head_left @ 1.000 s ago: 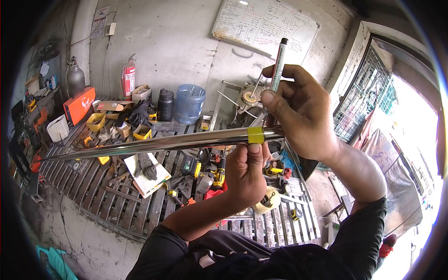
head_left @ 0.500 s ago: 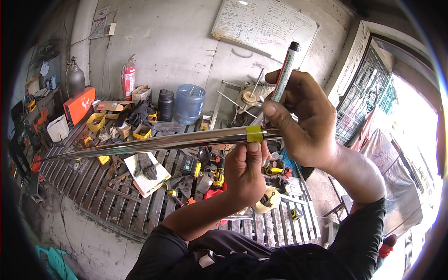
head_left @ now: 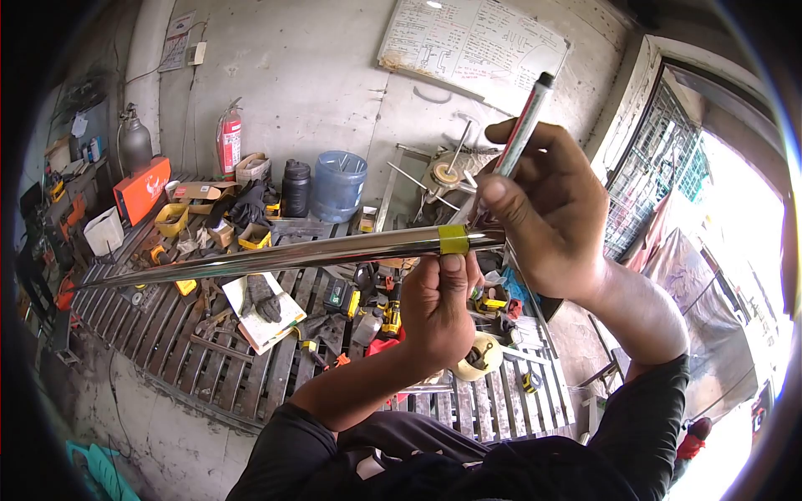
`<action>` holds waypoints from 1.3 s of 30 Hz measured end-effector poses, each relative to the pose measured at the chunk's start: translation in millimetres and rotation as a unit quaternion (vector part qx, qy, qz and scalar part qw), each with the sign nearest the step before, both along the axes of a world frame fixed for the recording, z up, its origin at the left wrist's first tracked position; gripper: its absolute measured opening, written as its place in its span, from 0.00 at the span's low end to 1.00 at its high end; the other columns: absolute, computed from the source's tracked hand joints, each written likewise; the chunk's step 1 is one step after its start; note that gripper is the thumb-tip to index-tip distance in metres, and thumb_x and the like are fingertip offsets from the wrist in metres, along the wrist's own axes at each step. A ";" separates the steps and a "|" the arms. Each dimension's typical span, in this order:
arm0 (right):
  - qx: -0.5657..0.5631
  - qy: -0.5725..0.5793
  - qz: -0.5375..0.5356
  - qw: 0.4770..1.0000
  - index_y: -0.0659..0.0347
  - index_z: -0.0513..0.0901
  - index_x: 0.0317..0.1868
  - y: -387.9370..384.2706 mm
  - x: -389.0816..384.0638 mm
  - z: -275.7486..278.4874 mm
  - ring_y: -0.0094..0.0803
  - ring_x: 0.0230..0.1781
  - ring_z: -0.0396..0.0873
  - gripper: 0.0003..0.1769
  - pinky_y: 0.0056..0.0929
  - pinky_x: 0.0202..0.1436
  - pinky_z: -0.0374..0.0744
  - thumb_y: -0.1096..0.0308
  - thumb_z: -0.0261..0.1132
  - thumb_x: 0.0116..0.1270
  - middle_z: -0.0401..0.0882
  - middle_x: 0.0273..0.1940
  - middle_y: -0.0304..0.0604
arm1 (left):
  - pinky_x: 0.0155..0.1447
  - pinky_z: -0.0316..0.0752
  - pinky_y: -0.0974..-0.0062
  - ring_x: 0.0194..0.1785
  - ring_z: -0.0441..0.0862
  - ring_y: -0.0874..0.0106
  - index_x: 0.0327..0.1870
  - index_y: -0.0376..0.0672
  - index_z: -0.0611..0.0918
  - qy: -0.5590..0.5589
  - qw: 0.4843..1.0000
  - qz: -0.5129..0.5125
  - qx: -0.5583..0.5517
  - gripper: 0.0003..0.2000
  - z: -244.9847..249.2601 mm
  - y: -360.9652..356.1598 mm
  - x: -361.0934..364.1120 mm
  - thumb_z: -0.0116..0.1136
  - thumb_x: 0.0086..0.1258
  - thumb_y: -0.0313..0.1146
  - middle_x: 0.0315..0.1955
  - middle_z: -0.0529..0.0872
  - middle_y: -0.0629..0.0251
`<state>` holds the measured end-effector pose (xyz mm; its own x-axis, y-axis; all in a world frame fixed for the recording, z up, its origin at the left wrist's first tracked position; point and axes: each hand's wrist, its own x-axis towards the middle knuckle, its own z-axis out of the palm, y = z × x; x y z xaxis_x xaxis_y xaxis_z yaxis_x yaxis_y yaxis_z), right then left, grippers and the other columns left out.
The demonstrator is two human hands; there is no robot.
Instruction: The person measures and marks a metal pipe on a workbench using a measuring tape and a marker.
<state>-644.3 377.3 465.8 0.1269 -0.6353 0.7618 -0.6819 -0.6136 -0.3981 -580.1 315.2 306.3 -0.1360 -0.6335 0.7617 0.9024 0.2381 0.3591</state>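
A long polished metal tube [head_left: 276,255] runs across the view from the far left to my hands. A yellow band [head_left: 454,240] is wrapped around it near its right end. My left hand [head_left: 440,305] is closed on the tube from below, its thumb against the lower edge of the band. In my right hand [head_left: 558,204] a marker pen [head_left: 525,125] is pinched between thumb and fingers, its black end pointing up. The pen's lower end comes down beside the band; whether it touches the tube is hard to see.
Below is a slatted metal bench [head_left: 221,376] with an open notebook [head_left: 263,309], a cordless drill [head_left: 391,313] and a yellow round container [head_left: 480,357]. Behind stand a blue water jug [head_left: 339,185] and a fire extinguisher [head_left: 230,142]. A whiteboard [head_left: 476,50] hangs on the wall.
My right hand has shifted slightly right, and the marker pen leans further right. My left hand, the tube and the band are almost unmoved.
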 end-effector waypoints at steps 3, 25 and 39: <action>0.003 -0.003 0.002 1.000 0.72 0.75 0.69 3.3 0.7 3.9 0.23 0.48 0.89 0.24 0.26 0.53 0.88 0.74 0.73 0.80 0.89 0.43 0.44 | 0.49 0.77 0.67 0.34 0.69 0.78 0.41 0.40 0.76 -0.006 1.000 0.000 -0.001 0.16 0.0 -1.5 0.3 0.45 0.95 0.37 0.32 0.77 0.69; -0.028 0.128 -0.025 0.991 0.73 0.74 0.69 9.1 -4.6 -0.7 0.27 0.49 0.88 0.25 0.29 0.55 0.88 0.75 0.73 0.79 0.86 0.48 0.46 | 0.47 0.75 0.68 0.34 0.68 0.77 0.39 0.40 0.75 0.011 1.000 -0.002 -0.007 0.18 3.4 -0.3 -0.5 0.44 0.96 0.39 0.30 0.75 0.70; -0.052 0.131 -0.018 0.990 0.69 0.78 0.68 4.5 -7.4 1.7 0.28 0.44 0.94 0.25 0.28 0.48 0.91 0.70 0.77 0.77 0.94 0.42 0.49 | 0.46 0.75 0.68 0.34 0.68 0.77 0.41 0.38 0.77 0.014 1.000 0.004 0.002 0.19 2.9 0.8 -1.6 0.44 0.96 0.40 0.31 0.75 0.69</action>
